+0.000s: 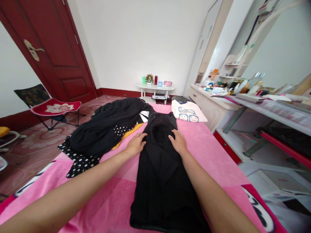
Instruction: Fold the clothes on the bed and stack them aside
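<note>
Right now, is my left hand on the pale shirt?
No, your left hand is at the central black garment; the pale shirt lies beyond your right hand.

The bare forearms point(89, 183) taper smoothly — left hand point(135, 145) and right hand point(179, 142) seemingly bare too.

Looks like a bedroom in a home: pink bedding point(216, 152) spreads across six o'clock, a panelled red door point(55, 42) shows at ten, flowers point(149, 78) brighten the little white table point(155, 87) at twelve, and cosmetics bottles point(245, 88) crowd in at two!
</note>
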The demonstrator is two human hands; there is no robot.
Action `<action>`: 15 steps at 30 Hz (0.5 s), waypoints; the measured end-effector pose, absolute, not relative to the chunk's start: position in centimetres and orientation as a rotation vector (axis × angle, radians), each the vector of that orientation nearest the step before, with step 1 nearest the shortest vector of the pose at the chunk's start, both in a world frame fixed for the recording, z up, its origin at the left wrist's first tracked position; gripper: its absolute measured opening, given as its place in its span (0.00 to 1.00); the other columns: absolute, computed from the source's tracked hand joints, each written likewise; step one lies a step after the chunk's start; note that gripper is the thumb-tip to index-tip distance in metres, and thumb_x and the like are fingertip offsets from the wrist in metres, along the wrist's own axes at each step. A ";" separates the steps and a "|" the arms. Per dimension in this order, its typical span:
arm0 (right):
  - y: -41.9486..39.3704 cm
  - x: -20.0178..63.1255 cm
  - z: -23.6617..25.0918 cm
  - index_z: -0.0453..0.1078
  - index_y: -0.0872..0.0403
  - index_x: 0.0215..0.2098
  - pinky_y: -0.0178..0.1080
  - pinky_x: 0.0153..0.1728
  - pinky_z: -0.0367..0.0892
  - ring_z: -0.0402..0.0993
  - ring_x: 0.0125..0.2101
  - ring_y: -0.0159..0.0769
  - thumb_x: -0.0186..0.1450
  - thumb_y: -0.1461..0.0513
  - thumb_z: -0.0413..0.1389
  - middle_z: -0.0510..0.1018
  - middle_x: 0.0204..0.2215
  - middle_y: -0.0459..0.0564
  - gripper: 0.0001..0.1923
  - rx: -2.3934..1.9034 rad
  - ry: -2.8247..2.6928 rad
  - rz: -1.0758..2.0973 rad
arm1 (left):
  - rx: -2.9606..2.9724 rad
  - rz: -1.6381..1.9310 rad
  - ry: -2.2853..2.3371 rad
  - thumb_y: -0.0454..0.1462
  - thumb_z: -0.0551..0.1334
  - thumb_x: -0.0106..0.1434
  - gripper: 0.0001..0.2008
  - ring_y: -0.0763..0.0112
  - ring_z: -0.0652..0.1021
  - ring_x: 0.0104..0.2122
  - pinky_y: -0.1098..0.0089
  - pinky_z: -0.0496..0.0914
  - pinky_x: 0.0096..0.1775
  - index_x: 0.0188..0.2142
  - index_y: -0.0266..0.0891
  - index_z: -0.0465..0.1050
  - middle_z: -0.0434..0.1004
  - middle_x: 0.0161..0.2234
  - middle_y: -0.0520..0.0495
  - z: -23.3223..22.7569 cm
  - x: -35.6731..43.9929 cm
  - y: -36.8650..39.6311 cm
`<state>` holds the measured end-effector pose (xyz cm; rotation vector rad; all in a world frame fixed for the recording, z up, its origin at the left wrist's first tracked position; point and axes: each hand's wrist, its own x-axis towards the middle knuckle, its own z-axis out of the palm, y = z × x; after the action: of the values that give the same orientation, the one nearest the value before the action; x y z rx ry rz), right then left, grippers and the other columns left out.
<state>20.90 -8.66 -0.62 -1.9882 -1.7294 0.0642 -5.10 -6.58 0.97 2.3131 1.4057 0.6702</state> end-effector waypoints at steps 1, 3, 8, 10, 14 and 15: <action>-8.7 20.9 -0.6 0.60 0.54 0.59 0.42 0.61 0.48 0.52 0.62 0.40 0.67 0.54 0.45 0.61 0.61 0.51 0.25 -1.981 -1.741 0.071 | 2.341 0.637 1.398 0.32 0.58 0.59 0.22 0.64 0.73 0.47 0.66 0.66 0.51 0.53 0.44 0.67 0.70 0.47 0.45 1.0 -5.1 -6.6; -9.0 20.8 -0.5 0.59 0.54 0.60 0.42 0.61 0.47 0.50 0.63 0.39 0.67 0.54 0.46 0.59 0.62 0.50 0.25 -1.983 -1.755 0.109 | 2.355 0.589 1.392 0.31 0.57 0.59 0.22 0.65 0.73 0.47 0.68 0.66 0.51 0.53 0.46 0.69 0.69 0.47 0.46 1.1 -5.1 -6.4; -11.8 19.7 0.8 0.63 0.51 0.57 0.44 0.61 0.48 0.49 0.63 0.40 0.66 0.50 0.47 0.57 0.63 0.51 0.25 -1.953 -1.780 0.317 | 2.297 0.624 1.354 0.30 0.59 0.56 0.20 0.68 0.74 0.42 0.68 0.67 0.48 0.48 0.46 0.71 0.70 0.45 0.48 0.9 -5.5 -5.4; -14.0 18.6 2.0 0.72 0.50 0.47 0.44 0.58 0.51 0.55 0.61 0.42 0.66 0.49 0.46 0.63 0.59 0.52 0.21 -1.884 -1.824 0.380 | 2.167 0.712 1.311 0.29 0.60 0.53 0.17 0.70 0.74 0.37 0.68 0.68 0.45 0.43 0.45 0.73 0.71 0.41 0.50 0.6 -5.6 -5.0; -18.3 15.5 4.9 0.73 0.52 0.28 0.40 0.46 0.62 0.70 0.45 0.40 0.59 0.56 0.57 0.75 0.42 0.51 0.08 -1.754 -1.952 0.440 | 1.873 0.884 1.205 0.29 0.62 0.49 0.08 0.74 0.71 0.29 0.70 0.68 0.39 0.30 0.39 0.73 0.71 0.31 0.53 0.0 -5.5 -4.4; -19.0 14.6 5.6 0.71 0.53 0.26 0.38 0.42 0.63 0.72 0.39 0.38 0.56 0.59 0.59 0.76 0.35 0.49 0.06 -1.732 -1.968 0.500 | 1.833 0.901 1.185 0.29 0.62 0.49 0.05 0.74 0.70 0.28 0.71 0.68 0.37 0.28 0.38 0.72 0.71 0.29 0.53 -0.2 -5.5 -4.3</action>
<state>14.64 -18.99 5.57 -1.7315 -1.9680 0.5003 -5.50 -4.30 -0.17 1.8333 1.1849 0.9015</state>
